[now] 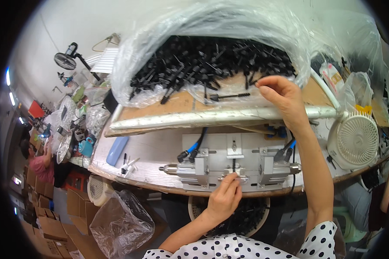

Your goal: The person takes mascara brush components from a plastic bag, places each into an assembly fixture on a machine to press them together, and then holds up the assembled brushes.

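Observation:
My left hand (224, 200) is closed in a pinch at the front middle of a metal clamping fixture (234, 151). A thin black mascara wand (234, 164) stands in the fixture's centre, its near end at my fingertips. My right hand (285, 97) reaches over the raised tray's front edge. Its thumb and forefinger come together beside the heap of black mascara wands (203, 62); anything between them is too small to make out. One loose wand (231, 96) lies apart on the plastic, left of that hand.
Clear plastic sheeting (129, 64) lines the raised tray, whose white front rail (224, 115) crosses above the fixture. Metal cylinders (190, 170) with blue-fitted hoses flank the fixture. A white fan (356, 138) stands right, a blue case (117, 151) left. Below is a basket (266, 211) of black pieces.

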### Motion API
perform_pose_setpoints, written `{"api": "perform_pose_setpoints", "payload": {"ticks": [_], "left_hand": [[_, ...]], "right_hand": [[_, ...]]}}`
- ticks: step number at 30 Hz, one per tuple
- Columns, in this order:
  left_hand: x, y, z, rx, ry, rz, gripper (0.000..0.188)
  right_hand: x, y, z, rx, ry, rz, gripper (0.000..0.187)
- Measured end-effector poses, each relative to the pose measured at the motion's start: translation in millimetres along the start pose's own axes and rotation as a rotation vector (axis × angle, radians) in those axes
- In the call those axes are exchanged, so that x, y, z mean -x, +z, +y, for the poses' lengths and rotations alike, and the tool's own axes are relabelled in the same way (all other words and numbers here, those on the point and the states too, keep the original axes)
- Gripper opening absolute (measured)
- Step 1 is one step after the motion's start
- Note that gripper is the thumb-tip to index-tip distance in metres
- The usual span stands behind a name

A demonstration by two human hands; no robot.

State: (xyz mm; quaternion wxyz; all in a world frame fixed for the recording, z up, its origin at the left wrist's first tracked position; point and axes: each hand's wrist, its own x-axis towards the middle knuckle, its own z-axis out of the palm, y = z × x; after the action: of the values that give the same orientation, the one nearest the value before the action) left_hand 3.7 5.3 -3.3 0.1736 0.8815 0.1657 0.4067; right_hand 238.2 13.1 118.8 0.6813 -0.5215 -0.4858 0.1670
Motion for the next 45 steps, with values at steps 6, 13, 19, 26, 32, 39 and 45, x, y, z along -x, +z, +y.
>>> {"api": "perform_pose_setpoints", "payload": {"ticks": [6, 13, 19, 26, 32, 39, 45], "left_hand": [[8, -37, 13, 0.214, 0.187, -0.137, 0.021], [-118, -95, -95, -0.175, 0.017, 0.144, 0.01], [-231, -86, -183, -0.374, 0.017, 0.094, 0.022], [-226, -84, -184, -0.293, 0.174, 0.088, 0.028], [-246, -76, -166, -0.28, -0.006, -0.092, 0.028], [-169, -118, -111, 0.107, -0.061, 0.26, 0.012], [-30, -55, -16, 0.096, 0.143, 0.172, 0.018]], "right_hand": [[29, -3, -19, 0.04, 0.002, 0.056, 0.016], [118, 21, -25, 0.391, -0.416, -0.475, 0.022], [151, 56, 11, 0.776, -0.522, -0.554, 0.015], [158, 59, 28, 0.885, -0.575, -0.477, 0.012], [155, 58, 25, 0.878, -0.566, -0.446, 0.014], [150, 53, -27, 0.576, -0.528, -0.705, 0.025], [3, 51, -7, 0.888, -0.484, -0.096, 0.021]]}}
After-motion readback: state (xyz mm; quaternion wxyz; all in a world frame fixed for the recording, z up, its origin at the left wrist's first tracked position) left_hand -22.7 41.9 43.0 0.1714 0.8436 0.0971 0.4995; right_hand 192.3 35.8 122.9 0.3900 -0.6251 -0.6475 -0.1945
